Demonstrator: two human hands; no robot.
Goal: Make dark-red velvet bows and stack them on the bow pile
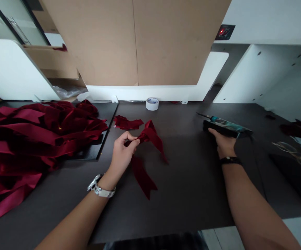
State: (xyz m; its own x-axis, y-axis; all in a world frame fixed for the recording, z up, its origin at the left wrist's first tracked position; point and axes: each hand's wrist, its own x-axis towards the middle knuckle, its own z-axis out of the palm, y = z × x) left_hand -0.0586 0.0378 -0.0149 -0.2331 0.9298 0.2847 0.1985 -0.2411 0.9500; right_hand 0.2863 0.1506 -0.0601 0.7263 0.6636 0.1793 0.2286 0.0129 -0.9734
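My left hand [126,149] pinches the middle of a dark red satin ribbon bow [150,133] between thumb and fingertips. Its two tails hang down to the table, one ending in a notched cut [145,178]. Just behind the hand lies a smaller folded piece of red ribbon [128,123]. At the right, my right hand [223,143] grips a long black block [218,128], its thumb on the near side and the other fingers mostly hidden. A soldering iron [214,118] with a teal handle and thin metal tip lies along the block, tip pointing left.
A large heap of red ribbons [36,135] covers the left side, partly on a black board [88,152]. A white tape roll [152,104] stands at the back. Eyeglasses [296,154] and a dark red scrap [298,130] lie far right. Cardboard [166,41] rises behind the table.
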